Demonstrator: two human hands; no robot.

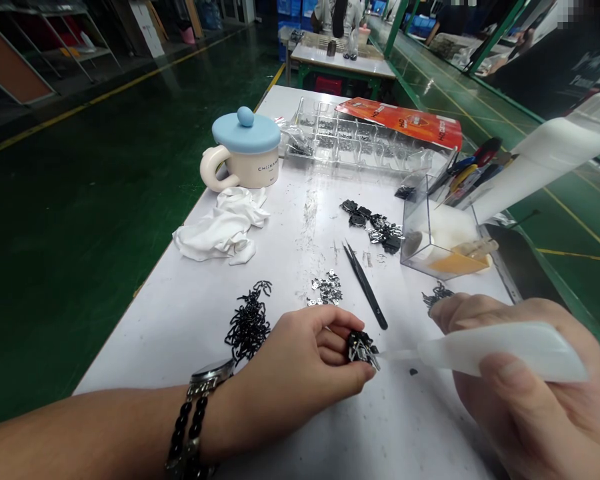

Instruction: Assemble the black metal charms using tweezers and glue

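My left hand [305, 360] is closed around a small black part with metal pieces [361, 348], gripping it between thumb and fingers. In my right hand [540, 400] lies a white squeeze bottle with a thin nozzle [525, 347], pointed left. The nozzle tip reaches the metal pieces of the part; whether it touches cannot be made out. Black tweezers [366, 287] rest just beyond my left hand. Beside them is a pile of small silver metal pieces [329, 288]. A heap of black bent pieces [249, 323] sits left of my hand, and more dark pieces [437, 293] lie behind my right hand.
Several black assemblies [373, 223] lie near a clear holder [440, 257] with pens and rolls. A lidded mug [253, 160] and white cloth [223, 230] stand at the left edge. Behind are a clear compartment tray [360, 157] and an orange packet [405, 121]. A person [337, 17] is farther back.
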